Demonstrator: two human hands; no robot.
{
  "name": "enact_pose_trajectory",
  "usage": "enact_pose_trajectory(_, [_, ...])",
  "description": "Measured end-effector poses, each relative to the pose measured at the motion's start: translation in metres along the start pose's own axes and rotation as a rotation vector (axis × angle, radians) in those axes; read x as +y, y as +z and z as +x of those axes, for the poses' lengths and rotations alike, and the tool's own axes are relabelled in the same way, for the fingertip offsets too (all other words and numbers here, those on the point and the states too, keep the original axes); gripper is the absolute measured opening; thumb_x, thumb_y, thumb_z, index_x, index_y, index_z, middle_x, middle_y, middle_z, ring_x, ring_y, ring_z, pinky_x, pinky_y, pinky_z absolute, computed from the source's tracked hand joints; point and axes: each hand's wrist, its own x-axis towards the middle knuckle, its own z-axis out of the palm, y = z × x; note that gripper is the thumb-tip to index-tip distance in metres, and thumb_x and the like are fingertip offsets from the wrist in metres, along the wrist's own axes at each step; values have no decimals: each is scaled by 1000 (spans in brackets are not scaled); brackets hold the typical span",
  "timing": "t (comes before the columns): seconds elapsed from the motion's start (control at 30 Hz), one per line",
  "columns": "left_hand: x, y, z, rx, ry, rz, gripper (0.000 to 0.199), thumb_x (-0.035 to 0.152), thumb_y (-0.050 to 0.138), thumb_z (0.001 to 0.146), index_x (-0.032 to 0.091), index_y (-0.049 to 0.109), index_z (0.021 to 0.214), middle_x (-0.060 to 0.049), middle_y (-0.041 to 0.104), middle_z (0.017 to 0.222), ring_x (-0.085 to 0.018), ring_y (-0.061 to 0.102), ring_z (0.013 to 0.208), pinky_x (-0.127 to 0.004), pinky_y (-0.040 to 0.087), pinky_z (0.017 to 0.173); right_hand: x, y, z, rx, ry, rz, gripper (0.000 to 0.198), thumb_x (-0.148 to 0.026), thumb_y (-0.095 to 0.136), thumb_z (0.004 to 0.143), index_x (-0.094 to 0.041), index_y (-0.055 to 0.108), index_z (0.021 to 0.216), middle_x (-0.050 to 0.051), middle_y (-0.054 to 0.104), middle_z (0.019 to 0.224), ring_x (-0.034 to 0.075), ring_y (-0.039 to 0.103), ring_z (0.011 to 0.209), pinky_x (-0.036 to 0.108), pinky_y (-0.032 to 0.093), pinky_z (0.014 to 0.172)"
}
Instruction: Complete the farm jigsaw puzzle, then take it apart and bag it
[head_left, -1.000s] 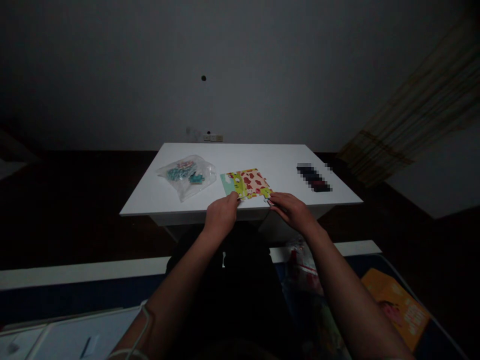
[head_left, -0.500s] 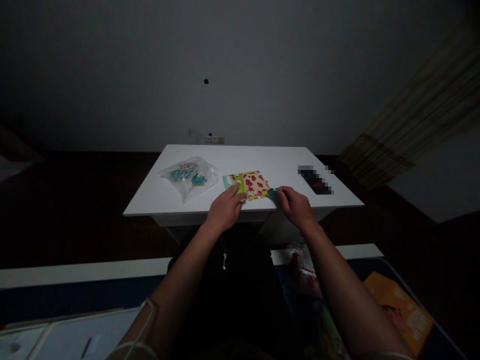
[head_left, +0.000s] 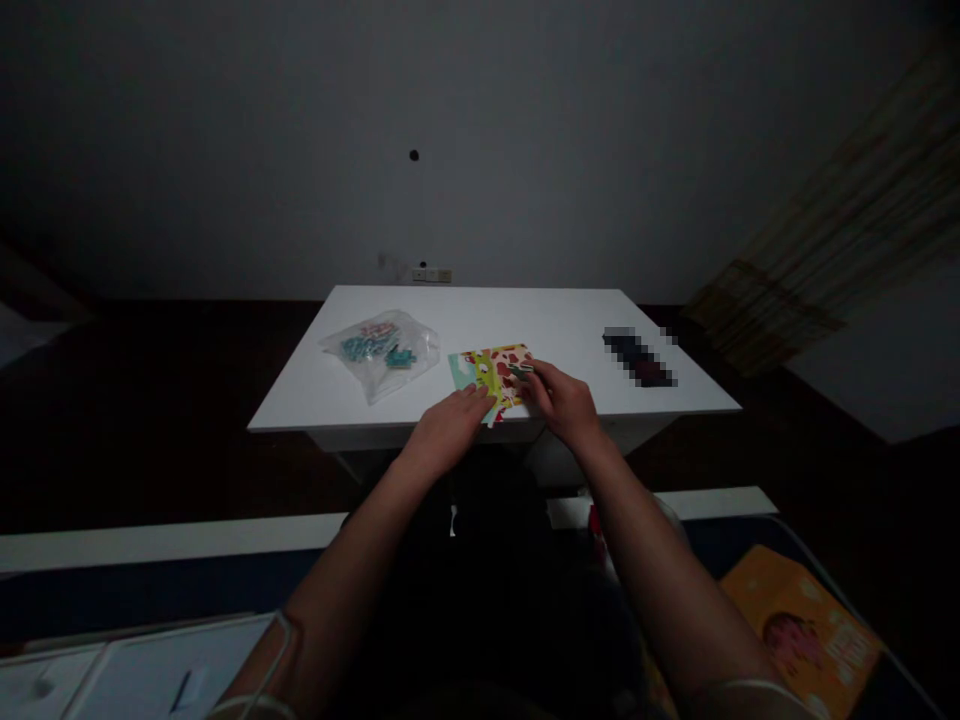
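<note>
You will find no legible text, label, brand, number or sign anywhere in this view. The colourful printed sheet [head_left: 491,372] on the white table [head_left: 480,320] carries only patterned shapes. The orange booklet [head_left: 814,625], well to the right of and below the table, shows marks too dim and blurred for you to read.

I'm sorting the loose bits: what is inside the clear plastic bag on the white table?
The clear plastic bag holds a clump of small teal pieces with some pinkish ones at its far side. Their shapes and number are too small and dim to tell, and whatever lies beneath the clump is covered.
</note>
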Motion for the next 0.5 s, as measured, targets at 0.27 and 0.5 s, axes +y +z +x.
enact_pose_trajectory(0.27, [3,-15,9,-3,-91,-89,41,25,41,92,30,48,132,-6,53,135,-26,53,118,-40,44,95,4,23,-2,-52,29,10,32,-33,42,94,-28,59,121,5,64,118,25,62,105,40,50,88])
enact_pose_trajectory(0.5, [-5,-19,28,167,-236,-87,33,39,36,96,25,55,119,-10,68,104,-26,64,92,-35,45,77,3,19,0,-67,82,52,32,-35,42,94,-28,60,119,6,65,116,26,62,104,41,48,88])
